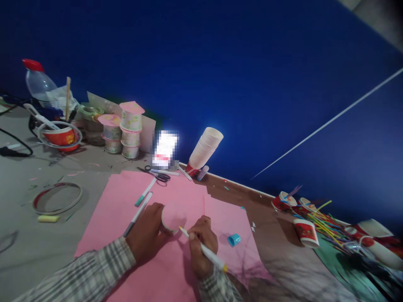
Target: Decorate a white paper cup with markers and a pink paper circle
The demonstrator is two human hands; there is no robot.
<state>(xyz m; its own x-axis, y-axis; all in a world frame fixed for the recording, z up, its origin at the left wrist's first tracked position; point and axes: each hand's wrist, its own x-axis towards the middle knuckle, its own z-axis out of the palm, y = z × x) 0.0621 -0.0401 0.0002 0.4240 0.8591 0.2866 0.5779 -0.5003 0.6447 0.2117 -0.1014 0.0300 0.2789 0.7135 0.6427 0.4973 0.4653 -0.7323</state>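
Observation:
My left hand (pixel 151 228) is closed around a small round piece with a pale rim and a pink face (pixel 172 216); it looks like a paper cup, though its sides are mostly hidden. In my right hand (pixel 204 243) is a white felt-tip pen (pixel 211 256) with a yellow tip and yellow end. The pen's tip is at the lower right edge of the round piece; whether it touches cannot be made out. Both hands are over pink paper sheets (pixel 100 218). Beside my left wrist lies a dark-ended felt-tip pen (pixel 138 214), with a teal-ended one (pixel 145 192) above it.
Scissors (pixel 162 177) lie at the paper's far edge. Behind stand decorated cup towers (pixel 130 136), a lit blurred screen (pixel 165 149) and a leaning cup stack (pixel 206 149). A blue tape roll (pixel 234 240) is at right; a hoop (pixel 58 198) lies left. Red cups (pixel 306 233) lie far right.

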